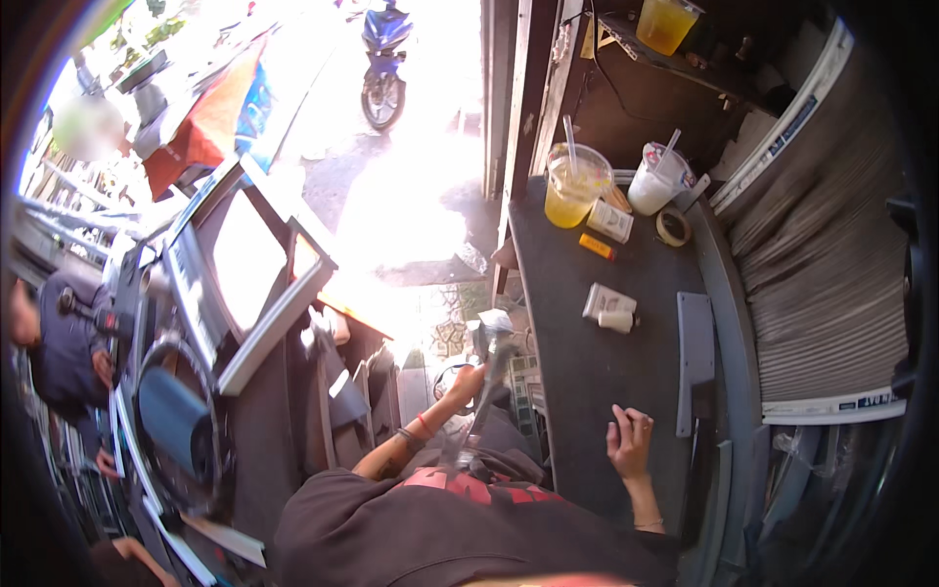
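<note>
My left hand [469,383] reaches forward in front of my body, its fingers closed round a long, grey, metal-looking thing [486,391]. That thing is blurred, so its kind is unclear; it slants back toward my waist. Over the dark table [577,377] on my right hovers or rests my right hand [631,440], fingers loosely bent and apart, nothing visible in them. Ahead of it lie a small white box [604,298] and a short whitish cylinder [615,321], touching or nearly so. To its right is a flat grey strip [695,357].
A yellow drink cup [567,203], a white drink cup [653,188], a tape roll [673,227] and an orange-yellow packet [597,247] stand at the table's far end. Framed pleated screening [831,235] borders the right. Frames [279,313] and a co-worker [73,333] are left; a motorbike [384,68] is outside.
</note>
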The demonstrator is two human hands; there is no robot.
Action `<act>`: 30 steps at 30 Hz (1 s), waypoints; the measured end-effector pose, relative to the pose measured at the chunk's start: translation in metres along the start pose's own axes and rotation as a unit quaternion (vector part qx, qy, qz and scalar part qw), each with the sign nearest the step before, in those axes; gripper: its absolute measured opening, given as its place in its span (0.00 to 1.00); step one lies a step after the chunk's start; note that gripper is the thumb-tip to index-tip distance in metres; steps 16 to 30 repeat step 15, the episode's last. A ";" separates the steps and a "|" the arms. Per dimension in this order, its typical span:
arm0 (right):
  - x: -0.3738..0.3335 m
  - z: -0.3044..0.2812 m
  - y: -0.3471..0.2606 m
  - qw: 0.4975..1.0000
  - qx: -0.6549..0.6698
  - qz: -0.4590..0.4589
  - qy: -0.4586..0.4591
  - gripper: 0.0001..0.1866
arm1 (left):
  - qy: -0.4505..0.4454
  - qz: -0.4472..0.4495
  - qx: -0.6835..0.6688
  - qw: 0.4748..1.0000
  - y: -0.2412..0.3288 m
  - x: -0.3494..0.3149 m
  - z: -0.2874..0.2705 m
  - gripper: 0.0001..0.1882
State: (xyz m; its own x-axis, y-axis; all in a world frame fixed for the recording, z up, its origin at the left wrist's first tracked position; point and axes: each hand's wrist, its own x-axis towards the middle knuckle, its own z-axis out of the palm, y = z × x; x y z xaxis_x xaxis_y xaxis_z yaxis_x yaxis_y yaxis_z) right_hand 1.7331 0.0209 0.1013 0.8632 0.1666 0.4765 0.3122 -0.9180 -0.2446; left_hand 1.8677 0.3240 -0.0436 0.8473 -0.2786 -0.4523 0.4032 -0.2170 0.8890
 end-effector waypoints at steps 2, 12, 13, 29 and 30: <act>0.021 0.015 0.028 0.999 -0.029 0.004 -0.026 0.17 | 0.074 0.170 -0.051 0.981 0.017 0.032 -0.012 0.18; 0.230 0.048 0.043 0.982 0.064 -0.175 -0.018 0.16 | 0.461 0.090 -0.430 0.771 0.136 0.285 -0.163 0.14; 0.240 0.046 0.040 0.980 0.076 -0.180 -0.032 0.16 | 0.476 0.117 -0.465 0.737 0.131 0.309 -0.173 0.13; 0.252 0.041 0.035 0.980 0.070 -0.179 -0.050 0.15 | 0.537 0.071 -0.452 0.709 0.118 0.355 -0.197 0.12; 0.252 0.041 0.035 0.980 0.070 -0.179 -0.050 0.15 | 0.537 0.071 -0.452 0.709 0.118 0.355 -0.197 0.12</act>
